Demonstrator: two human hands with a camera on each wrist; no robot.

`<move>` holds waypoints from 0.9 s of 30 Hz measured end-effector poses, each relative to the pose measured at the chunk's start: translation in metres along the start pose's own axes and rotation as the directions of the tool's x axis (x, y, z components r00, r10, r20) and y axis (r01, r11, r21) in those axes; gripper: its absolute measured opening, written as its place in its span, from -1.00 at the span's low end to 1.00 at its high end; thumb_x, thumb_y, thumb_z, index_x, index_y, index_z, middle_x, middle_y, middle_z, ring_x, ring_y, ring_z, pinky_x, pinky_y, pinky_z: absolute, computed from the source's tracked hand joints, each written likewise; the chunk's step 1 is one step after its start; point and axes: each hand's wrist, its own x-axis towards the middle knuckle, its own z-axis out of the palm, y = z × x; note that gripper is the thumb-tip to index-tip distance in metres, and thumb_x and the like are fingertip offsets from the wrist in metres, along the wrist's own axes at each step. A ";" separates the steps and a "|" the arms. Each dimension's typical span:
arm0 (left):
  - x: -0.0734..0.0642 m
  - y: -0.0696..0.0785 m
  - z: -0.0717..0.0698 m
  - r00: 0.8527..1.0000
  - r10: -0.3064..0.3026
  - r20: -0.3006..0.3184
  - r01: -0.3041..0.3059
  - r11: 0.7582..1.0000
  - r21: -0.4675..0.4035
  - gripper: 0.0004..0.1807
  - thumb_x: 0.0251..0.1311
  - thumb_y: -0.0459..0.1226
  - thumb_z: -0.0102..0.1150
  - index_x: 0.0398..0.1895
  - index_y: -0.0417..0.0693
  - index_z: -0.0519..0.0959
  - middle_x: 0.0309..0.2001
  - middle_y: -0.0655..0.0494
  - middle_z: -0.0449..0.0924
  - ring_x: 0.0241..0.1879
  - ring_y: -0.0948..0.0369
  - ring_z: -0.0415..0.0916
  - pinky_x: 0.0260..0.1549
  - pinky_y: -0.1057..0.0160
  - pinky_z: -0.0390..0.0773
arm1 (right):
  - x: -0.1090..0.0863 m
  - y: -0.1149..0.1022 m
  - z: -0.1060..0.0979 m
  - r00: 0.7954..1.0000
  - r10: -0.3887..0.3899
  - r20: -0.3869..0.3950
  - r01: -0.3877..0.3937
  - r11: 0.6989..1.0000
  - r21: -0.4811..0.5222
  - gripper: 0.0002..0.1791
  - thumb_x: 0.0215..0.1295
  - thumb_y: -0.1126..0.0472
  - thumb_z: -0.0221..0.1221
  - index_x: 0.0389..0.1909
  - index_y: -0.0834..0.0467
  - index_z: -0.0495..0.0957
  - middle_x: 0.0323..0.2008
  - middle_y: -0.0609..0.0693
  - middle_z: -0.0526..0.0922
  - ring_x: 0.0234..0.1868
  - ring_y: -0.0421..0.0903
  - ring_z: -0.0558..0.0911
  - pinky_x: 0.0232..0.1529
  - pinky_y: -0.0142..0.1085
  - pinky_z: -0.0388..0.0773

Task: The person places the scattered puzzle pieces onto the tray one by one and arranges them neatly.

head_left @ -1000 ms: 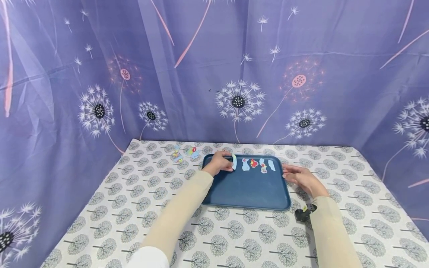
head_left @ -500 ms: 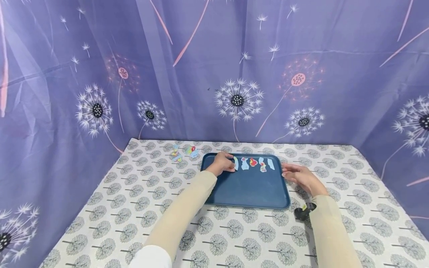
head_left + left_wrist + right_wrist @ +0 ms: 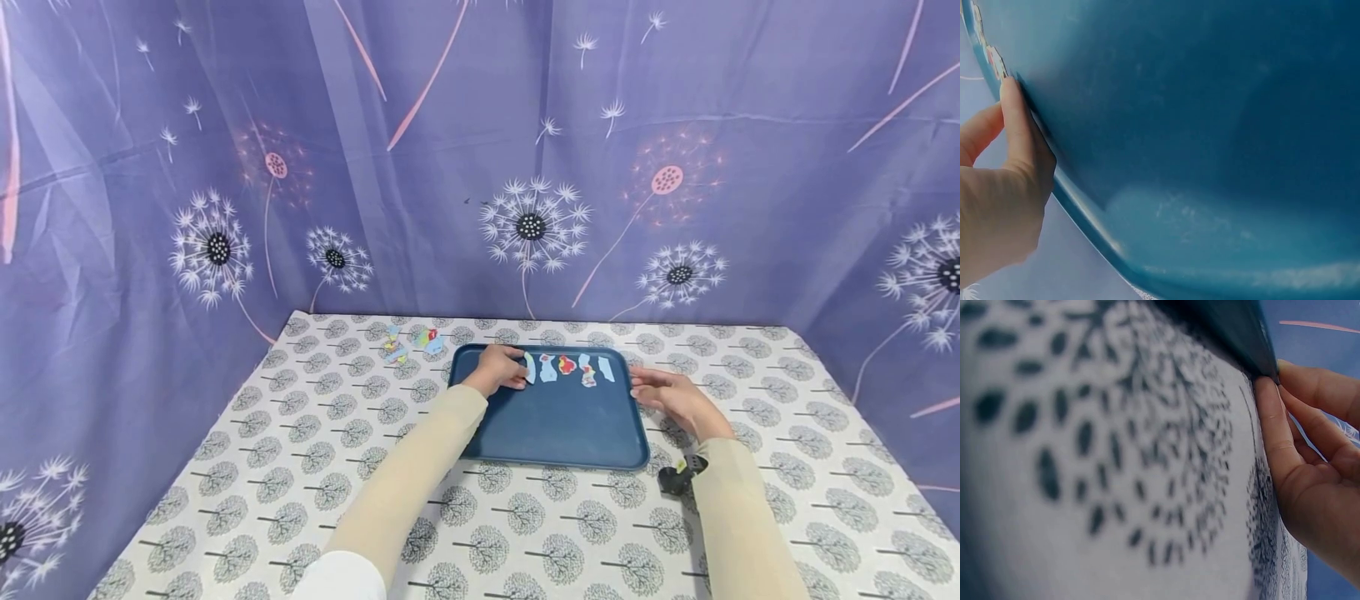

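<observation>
Both hands are on the job, well apart. Left hand (image 3: 498, 368) has thumb and fingers at the left edge of a curved piece (image 3: 531, 368), pinching it as far as I can judge, though how firmly I can't tell. Right hand (image 3: 675, 397) is at the right rim of the blue tray (image 3: 555, 425), thumb and fingertips gripping the edge.

What's changed over the last second: the left hand has slid that piece a bit to the right — only a narrow strip of tray separates it from its neighbour now. Right hand's basically where it was. To me that reads as fine positioning, with the piece nearly in line with the row.

As for the tray, the pieces sit along its far side. Right of the held one come a pale blue piece (image 3: 548, 368), a red-and-yellow piece (image 3: 567, 365), a patchy multicoloured bit (image 3: 588, 373) (could be two touching, too small to tell) and a plain light-blue strip (image 3: 606, 368). More loose pieces (image 3: 395, 353) lie outside the tray, far left on the surface (image 3: 247, 467).
</observation>
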 end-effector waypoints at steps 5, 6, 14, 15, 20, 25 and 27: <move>-0.001 0.000 -0.001 1.000 -0.006 -0.020 0.006 1.000 0.016 -0.53 0.11 -0.56 0.25 0.13 -0.22 0.56 -0.33 -0.21 0.68 -0.65 0.20 0.57 -0.52 0.29 0.72 | -0.001 0.000 0.001 1.000 -0.006 0.001 0.006 1.000 0.005 -0.30 0.30 0.38 0.11 0.43 0.34 0.09 0.30 0.38 0.26 -0.03 -0.32 0.50 0.17 -0.39 0.51; -0.001 0.000 -0.001 1.000 -0.006 -0.024 0.007 1.000 0.020 -0.53 0.10 -0.56 0.25 0.13 -0.22 0.56 -0.33 -0.21 0.68 -0.65 0.20 0.57 -0.53 0.29 0.72 | -0.001 0.000 0.001 1.000 -0.006 0.001 0.006 1.000 0.007 -0.30 0.30 0.39 0.10 0.43 0.34 0.09 0.30 0.37 0.26 -0.04 -0.33 0.50 0.16 -0.40 0.51; -0.004 0.000 -0.001 0.999 -0.011 -0.033 0.012 0.999 0.035 -0.58 0.10 -0.55 0.26 0.08 -0.24 0.59 -0.33 -0.19 0.69 -0.68 0.23 0.53 -0.56 0.30 0.72 | 0.000 0.001 0.001 1.000 -0.002 -0.004 0.002 1.000 0.017 -0.29 0.29 0.40 0.12 0.42 0.35 0.09 0.28 0.35 0.30 -0.07 -0.35 0.51 0.13 -0.43 0.53; -0.004 0.000 -0.001 0.999 -0.015 -0.034 0.016 0.999 0.034 -0.59 0.10 -0.55 0.26 0.07 -0.24 0.60 -0.33 -0.18 0.69 -0.68 0.24 0.52 -0.56 0.30 0.72 | 0.000 0.001 0.001 1.000 -0.004 -0.005 0.004 1.000 0.017 -0.29 0.28 0.40 0.12 0.42 0.35 0.10 0.28 0.36 0.30 -0.07 -0.35 0.51 0.13 -0.43 0.52; -0.005 0.001 0.000 0.999 -0.024 -0.033 0.024 0.999 0.028 -0.63 0.09 -0.55 0.27 0.01 -0.25 0.63 -0.37 -0.17 0.68 -0.69 0.23 0.51 -0.55 0.29 0.72 | 0.000 0.001 0.001 1.000 -0.014 0.001 0.014 1.000 0.018 -0.29 0.28 0.40 0.13 0.42 0.35 0.09 0.28 0.37 0.28 -0.08 -0.36 0.51 0.15 -0.42 0.52; -0.004 0.001 -0.001 1.000 -0.020 -0.011 0.020 1.000 0.015 -0.63 0.10 -0.55 0.26 0.02 -0.28 0.61 -0.38 -0.17 0.66 -0.69 0.23 0.52 -0.54 0.28 0.72 | 0.000 0.001 0.001 1.000 -0.007 -0.009 0.007 1.000 0.030 -0.29 0.29 0.39 0.14 0.42 0.34 0.09 0.24 0.33 0.33 -0.10 -0.37 0.52 0.12 -0.45 0.53; -0.003 0.001 -0.003 1.000 -0.014 0.005 0.014 1.000 0.010 -0.63 0.12 -0.54 0.25 0.04 -0.28 0.60 -0.34 -0.18 0.67 -0.67 0.23 0.53 -0.53 0.28 0.72 | 0.000 0.001 0.001 1.000 -0.006 -0.010 0.006 1.000 0.026 -0.29 0.30 0.39 0.13 0.43 0.34 0.09 0.25 0.33 0.33 -0.10 -0.37 0.52 0.12 -0.44 0.53</move>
